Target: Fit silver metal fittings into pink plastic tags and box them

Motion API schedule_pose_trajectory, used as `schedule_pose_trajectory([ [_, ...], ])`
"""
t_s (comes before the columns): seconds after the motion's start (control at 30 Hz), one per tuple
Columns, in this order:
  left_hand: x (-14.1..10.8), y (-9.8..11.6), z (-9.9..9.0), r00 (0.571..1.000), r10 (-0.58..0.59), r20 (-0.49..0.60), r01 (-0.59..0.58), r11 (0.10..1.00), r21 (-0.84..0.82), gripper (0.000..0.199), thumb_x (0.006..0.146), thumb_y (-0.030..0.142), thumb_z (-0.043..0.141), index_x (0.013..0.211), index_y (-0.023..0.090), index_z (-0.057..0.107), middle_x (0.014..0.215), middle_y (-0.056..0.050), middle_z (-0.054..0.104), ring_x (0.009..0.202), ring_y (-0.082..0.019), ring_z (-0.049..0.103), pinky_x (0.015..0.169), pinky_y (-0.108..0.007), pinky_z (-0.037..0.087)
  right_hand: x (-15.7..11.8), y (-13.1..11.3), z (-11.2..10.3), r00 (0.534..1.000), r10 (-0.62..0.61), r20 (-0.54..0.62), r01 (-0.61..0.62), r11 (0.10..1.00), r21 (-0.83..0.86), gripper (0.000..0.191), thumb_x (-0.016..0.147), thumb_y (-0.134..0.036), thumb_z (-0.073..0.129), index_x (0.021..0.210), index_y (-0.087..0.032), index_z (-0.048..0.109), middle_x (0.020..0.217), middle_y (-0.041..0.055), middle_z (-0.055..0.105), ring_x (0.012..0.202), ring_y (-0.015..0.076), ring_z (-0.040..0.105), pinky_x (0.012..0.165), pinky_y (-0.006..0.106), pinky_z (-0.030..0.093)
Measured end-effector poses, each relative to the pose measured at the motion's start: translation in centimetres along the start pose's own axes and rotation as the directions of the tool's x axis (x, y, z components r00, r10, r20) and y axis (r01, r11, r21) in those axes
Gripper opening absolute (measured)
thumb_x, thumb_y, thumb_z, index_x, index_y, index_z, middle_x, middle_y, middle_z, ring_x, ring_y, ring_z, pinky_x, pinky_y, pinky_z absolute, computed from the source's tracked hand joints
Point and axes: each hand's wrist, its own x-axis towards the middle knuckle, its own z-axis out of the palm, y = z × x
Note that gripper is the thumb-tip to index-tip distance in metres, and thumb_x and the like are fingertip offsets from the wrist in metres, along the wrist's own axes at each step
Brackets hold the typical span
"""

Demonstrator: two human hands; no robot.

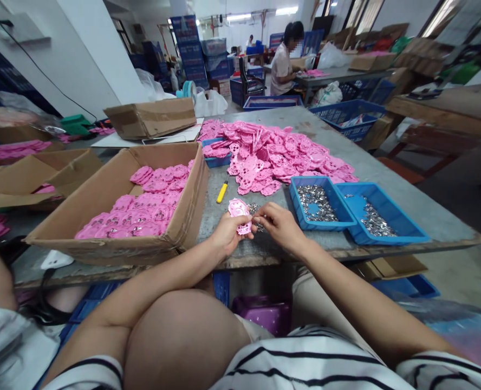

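A pink plastic piece (239,210) is held upright near the table's front edge, with the fingers of my left hand (227,232) closed round its lower part. My right hand (279,223) is at the piece's right side, thumb and fingertips pinched together; whatever is between them is too small to make out. Behind the fingers lies a small heap of metal parts (258,212). A yellow-handled tool (222,193) rests on the table beyond my left hand. Two blue trays of small metal parts, one nearer (319,205) and one further right (376,216), stand right of my right hand.
A large pile of pink pieces (273,154) covers the table's middle. On the left stands a cardboard box (192,216) holding rows of pink pieces. A small blue tray (218,161) sits behind the tool. Another person (281,67) works at a far table; someone's arm shows at far left.
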Motion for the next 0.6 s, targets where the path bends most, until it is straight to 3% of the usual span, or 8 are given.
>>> schedule_pose_trajectory([
  [0.13, 0.0, 0.2, -0.1, 0.999, -0.035, -0.026, 0.035, 0.999, -0.022, 0.024, 0.067, 0.005, 0.06, 0.09, 0.012, 0.054, 0.06, -0.001, 0.062, 0.044, -0.012, 0.057, 0.037, -0.02, 0.042, -0.1, -0.1, 0.2, 0.999, -0.039, 0.003, 0.039, 0.994, -0.104, 0.012, 0.089, -0.02, 0.052, 0.077, -0.02, 0.056, 0.078, 0.0039, 0.057, 0.072, 0.0161, 0.053, 0.065, 0.028, 0.04],
  [0.23, -0.1, 0.2, 0.0, 1.0, -0.016, -0.021, 0.015, 0.999, -0.035, 0.029, 0.066, 0.003, 0.061, 0.092, 0.012, 0.054, 0.061, -0.001, 0.063, 0.045, -0.012, 0.058, 0.036, -0.02, 0.043, 0.0, -0.1, 0.6, 0.999, -0.018, -0.051, 0.014, 0.996, -0.084, 0.012, 0.087, -0.02, 0.049, 0.075, -0.021, 0.05, 0.076, 0.0032, 0.054, 0.069, 0.0163, 0.05, 0.063, 0.029, 0.039],
  [0.4, -0.1, 0.1, 0.2, 0.994, 0.103, 0.032, -0.101, 0.993, -0.055, 0.041, 0.058, 0.003, 0.069, 0.094, 0.013, 0.053, 0.063, 0.002, 0.063, 0.048, -0.012, 0.058, 0.038, -0.02, 0.047, 0.2, -0.3, 1.8, 0.971, 0.129, -0.202, -0.095, 0.981, 0.167, 0.015, 0.084, -0.021, 0.052, 0.069, -0.022, 0.048, 0.072, 0.0019, 0.052, 0.069, 0.0168, 0.051, 0.065, 0.03, 0.042],
  [0.6, 0.2, -0.2, -0.1, 0.986, 0.147, 0.084, -0.144, 0.989, -0.041, 0.046, 0.052, 0.012, 0.078, 0.092, 0.014, 0.054, 0.06, 0.004, 0.06, 0.05, -0.011, 0.058, 0.04, -0.02, 0.047, 0.4, -0.3, 2.8, 0.932, 0.246, -0.268, -0.12, 0.904, 0.41, 0.011, 0.079, -0.024, 0.058, 0.068, -0.022, 0.056, 0.087, 0.0048, 0.056, 0.082, 0.0182, 0.054, 0.074, 0.033, 0.046],
])
